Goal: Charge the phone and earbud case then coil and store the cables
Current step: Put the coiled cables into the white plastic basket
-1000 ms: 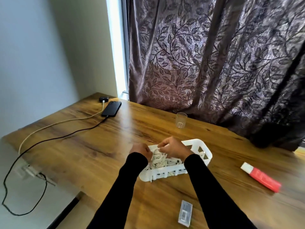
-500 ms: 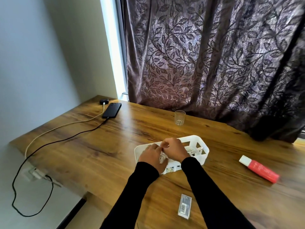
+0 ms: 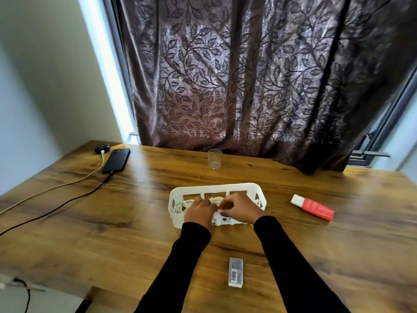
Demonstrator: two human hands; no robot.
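A white slotted basket (image 3: 216,188) stands mid-table with a tangle of white cables (image 3: 181,205) inside. My left hand (image 3: 199,212) and my right hand (image 3: 240,210) are both over the basket, fingertips meeting and pinching the white cable between them. At the far left corner a black phone (image 3: 116,160) lies flat with a black cable (image 3: 67,203) plugged into it. Beside the phone sits a small black earbud case (image 3: 102,148) with a beige cable (image 3: 45,190) attached. Both cables run off the table's left edge.
A clear glass (image 3: 214,158) stands behind the basket near the dark leaf-patterned curtain (image 3: 248,75). A red tube with a white cap (image 3: 312,207) lies to the right. A small grey barcoded box (image 3: 235,274) lies near the front edge. A power strip (image 3: 6,284) sits below the left edge.
The view has swung right and closer to the table. My hands have stayed at the basket and their fingertips have come together on the white cable.
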